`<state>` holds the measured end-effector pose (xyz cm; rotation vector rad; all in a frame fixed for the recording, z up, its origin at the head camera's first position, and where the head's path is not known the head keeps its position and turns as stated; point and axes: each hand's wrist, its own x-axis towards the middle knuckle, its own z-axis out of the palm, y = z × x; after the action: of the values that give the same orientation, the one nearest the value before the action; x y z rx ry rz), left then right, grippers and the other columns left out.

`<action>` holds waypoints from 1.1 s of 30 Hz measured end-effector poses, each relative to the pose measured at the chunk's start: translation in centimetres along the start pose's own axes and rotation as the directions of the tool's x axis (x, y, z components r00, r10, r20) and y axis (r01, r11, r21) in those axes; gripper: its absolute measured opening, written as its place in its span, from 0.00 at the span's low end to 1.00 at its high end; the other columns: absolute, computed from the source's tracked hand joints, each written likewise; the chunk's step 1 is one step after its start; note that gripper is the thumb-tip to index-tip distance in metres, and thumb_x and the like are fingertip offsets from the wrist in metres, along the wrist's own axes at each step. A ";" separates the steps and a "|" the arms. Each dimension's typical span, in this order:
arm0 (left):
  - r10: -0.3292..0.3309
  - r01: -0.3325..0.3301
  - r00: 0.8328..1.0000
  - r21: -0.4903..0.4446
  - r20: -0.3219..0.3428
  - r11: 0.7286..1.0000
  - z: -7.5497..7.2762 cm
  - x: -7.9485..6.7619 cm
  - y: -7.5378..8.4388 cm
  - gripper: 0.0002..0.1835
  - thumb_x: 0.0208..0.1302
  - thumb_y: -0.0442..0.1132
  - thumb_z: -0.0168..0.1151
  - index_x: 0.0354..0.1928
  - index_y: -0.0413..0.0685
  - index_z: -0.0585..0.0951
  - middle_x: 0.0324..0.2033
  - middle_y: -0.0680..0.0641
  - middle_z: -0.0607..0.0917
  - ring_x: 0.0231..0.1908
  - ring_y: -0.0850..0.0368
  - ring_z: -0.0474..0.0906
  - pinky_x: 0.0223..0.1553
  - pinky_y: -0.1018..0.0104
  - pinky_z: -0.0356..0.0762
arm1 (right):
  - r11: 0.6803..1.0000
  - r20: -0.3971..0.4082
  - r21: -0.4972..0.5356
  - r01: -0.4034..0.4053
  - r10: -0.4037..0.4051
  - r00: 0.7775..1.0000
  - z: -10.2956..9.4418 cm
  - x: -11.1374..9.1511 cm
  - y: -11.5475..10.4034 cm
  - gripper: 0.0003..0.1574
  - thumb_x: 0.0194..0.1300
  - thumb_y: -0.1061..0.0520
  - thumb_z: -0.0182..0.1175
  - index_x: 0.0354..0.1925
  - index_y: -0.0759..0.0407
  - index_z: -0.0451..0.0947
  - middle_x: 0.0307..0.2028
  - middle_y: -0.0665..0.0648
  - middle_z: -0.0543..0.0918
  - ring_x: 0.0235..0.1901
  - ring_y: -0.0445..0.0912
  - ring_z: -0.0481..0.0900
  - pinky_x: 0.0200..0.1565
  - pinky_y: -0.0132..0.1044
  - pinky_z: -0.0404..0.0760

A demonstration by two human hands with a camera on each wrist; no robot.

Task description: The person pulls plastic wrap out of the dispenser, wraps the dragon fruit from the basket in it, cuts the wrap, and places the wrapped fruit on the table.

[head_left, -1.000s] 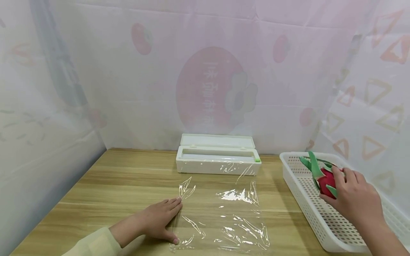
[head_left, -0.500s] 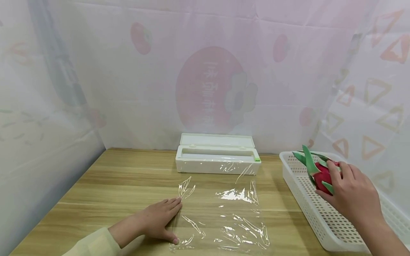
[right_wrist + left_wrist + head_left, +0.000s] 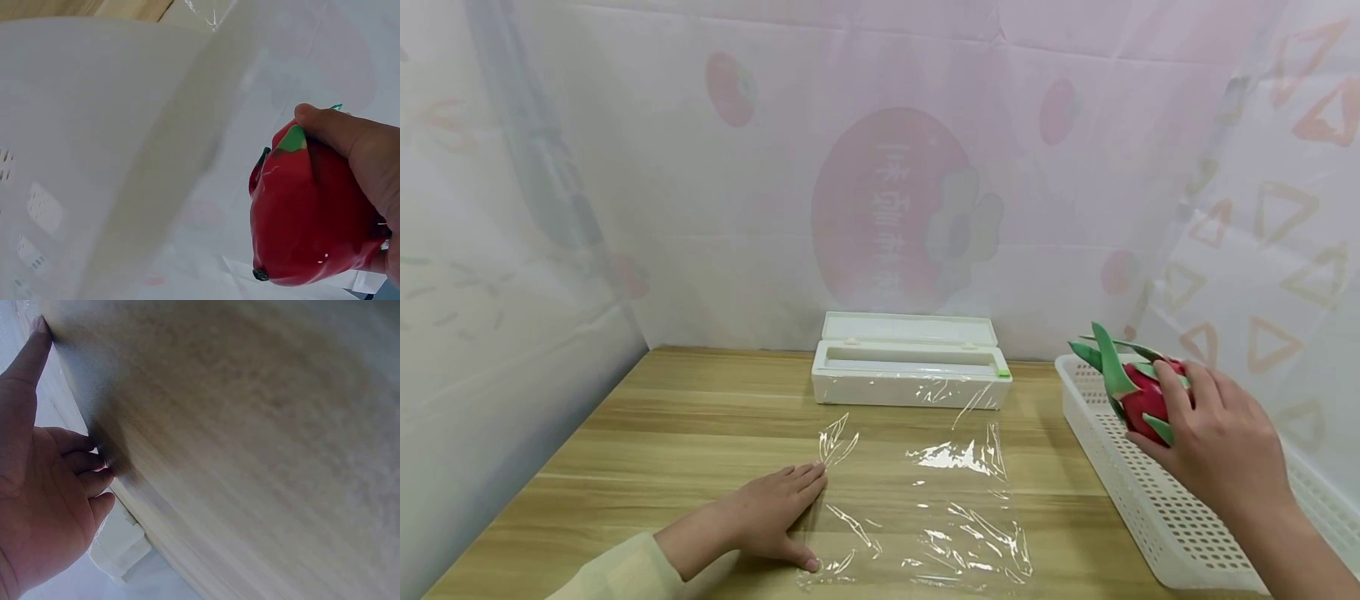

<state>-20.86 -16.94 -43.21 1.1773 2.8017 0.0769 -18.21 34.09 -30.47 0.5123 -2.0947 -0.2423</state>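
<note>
Over the white basket [image 3: 1120, 467] at the right, my right hand [image 3: 1228, 446] grips a red dragon fruit [image 3: 1146, 406] with green leaf tips. The right wrist view shows the dragon fruit [image 3: 312, 212] close up, with the thumb lying along it. My left hand [image 3: 771, 517] rests on the left edge of a sheet of clear plastic wrap [image 3: 917, 508] spread on the table. In the left wrist view the fingers of the left hand [image 3: 50, 481] touch the tabletop. The wrap runs up to a white dispenser box [image 3: 910, 389], whose lid stands raised.
The wood-grain table [image 3: 685, 425] meets a printed curtain [image 3: 760, 208] at the back and sides. A small green slider [image 3: 1002, 373] sits at the right end of the dispenser box. The basket's tall perforated wall [image 3: 1105, 483] borders the wrap's right side.
My right hand has lifted the dragon fruit slightly and carried it left, toward the basket's near-side wall. The left hand and the plastic wrap have stayed put.
</note>
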 end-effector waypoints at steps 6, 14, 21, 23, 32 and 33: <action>0.014 -0.013 1.000 0.020 -0.016 1.000 0.0 -0.1 -0.1 0.60 0.51 0.78 0.53 0.69 0.30 0.63 0.69 0.33 0.63 0.68 0.40 0.59 0.66 0.47 0.59 | 0.999 -0.050 0.041 0.017 -0.015 0.999 -0.4 1.0 -1.0 0.55 0.66 0.23 0.32 0.55 0.70 0.71 0.45 0.75 0.74 0.41 0.70 0.73 0.36 0.63 0.76; 0.034 -0.033 0.999 0.033 -0.038 0.999 -0.2 -0.1 0.0 0.60 0.51 0.78 0.52 0.67 0.28 0.64 0.67 0.32 0.65 0.67 0.38 0.61 0.65 0.46 0.61 | 0.995 -0.083 0.084 0.045 -0.039 0.996 0.0 2.0 -2.4 0.53 0.67 0.24 0.35 0.55 0.71 0.71 0.46 0.74 0.74 0.43 0.68 0.74 0.39 0.63 0.77; 0.027 -0.025 0.999 0.049 -0.041 0.999 0.0 -0.1 -0.3 0.60 0.51 0.79 0.52 0.67 0.29 0.65 0.67 0.32 0.65 0.67 0.39 0.61 0.65 0.48 0.60 | 0.989 -0.144 0.120 0.082 -0.065 0.987 1.0 2.9 -3.8 0.51 0.67 0.26 0.38 0.55 0.70 0.72 0.47 0.73 0.74 0.43 0.68 0.74 0.39 0.62 0.77; 0.024 -0.022 0.999 0.054 -0.042 0.998 0.1 0.0 -0.3 0.60 0.51 0.79 0.51 0.67 0.29 0.65 0.67 0.33 0.65 0.67 0.40 0.61 0.66 0.49 0.60 | 0.987 -0.155 0.128 0.098 -0.078 0.985 1.4 3.0 -4.2 0.50 0.67 0.27 0.39 0.55 0.71 0.72 0.48 0.74 0.75 0.43 0.68 0.74 0.39 0.62 0.77; 0.020 -0.018 0.999 0.055 -0.038 0.998 0.3 -0.1 -0.5 0.60 0.52 0.79 0.51 0.68 0.29 0.65 0.67 0.33 0.65 0.67 0.40 0.62 0.65 0.48 0.61 | 0.972 -0.197 0.165 0.169 -0.136 0.971 2.9 3.8 -6.7 0.47 0.68 0.29 0.41 0.55 0.70 0.73 0.47 0.74 0.76 0.44 0.68 0.75 0.42 0.60 0.77; 0.018 -0.016 0.999 0.054 -0.038 0.998 0.3 -0.1 -0.5 0.60 0.52 0.79 0.51 0.68 0.29 0.64 0.67 0.33 0.65 0.67 0.40 0.61 0.65 0.48 0.61 | 0.970 -0.197 0.169 0.175 -0.140 0.970 2.9 3.9 -7.0 0.47 0.69 0.29 0.41 0.55 0.70 0.73 0.47 0.74 0.76 0.44 0.68 0.75 0.43 0.60 0.76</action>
<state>-21.11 -17.39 -43.53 1.2247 2.8439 0.0251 -20.71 26.01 -31.65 0.7860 -1.9071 -0.0873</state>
